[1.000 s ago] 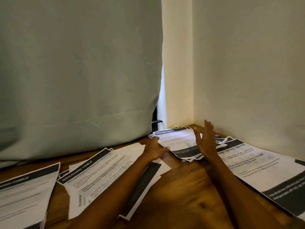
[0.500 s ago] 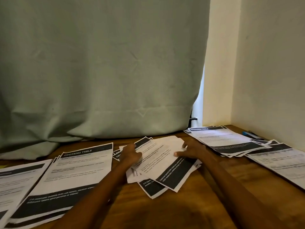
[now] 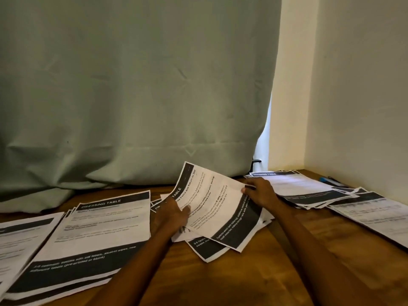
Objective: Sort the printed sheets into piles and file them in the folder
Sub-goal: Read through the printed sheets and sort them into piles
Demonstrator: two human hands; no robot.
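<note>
While both hands hold one printed sheet, these are the particulars of the moment:

Held sheet: the top sheet (image 3: 217, 208) is tilted up off the loose middle heap (image 3: 205, 246), its far edge raised toward the curtain (image 3: 132, 85), probably so its heading can be read before it goes to a pile.

Left hand: the left hand (image 3: 172, 217) pinches the sheet's near-left edge, thumb on the printed face and fingers curled beneath, so it is clamped on the paper.

Right hand: the right hand (image 3: 260, 192) grips the opposite, far-right edge, fingers curled over it; two grips keep the limp sheet flat and readable.

Left of the grip: a squared pile headed "DRESSING TABLE" (image 3: 97, 235) lies on the wooden table (image 3: 287, 272), with a further pile (image 3: 19, 237) beyond it at the frame edge.

Right of the grip: a fanned pile (image 3: 309, 191) lies just past the right hand, and another pile (image 3: 375, 215) nearer the wall.

Beyond the right piles: a blue pen (image 3: 329, 180) lies by the wall.

Folder: none is visible, so filing seems a later step.

Stage: sorting looks under way, the middle heap unsorted.
</note>
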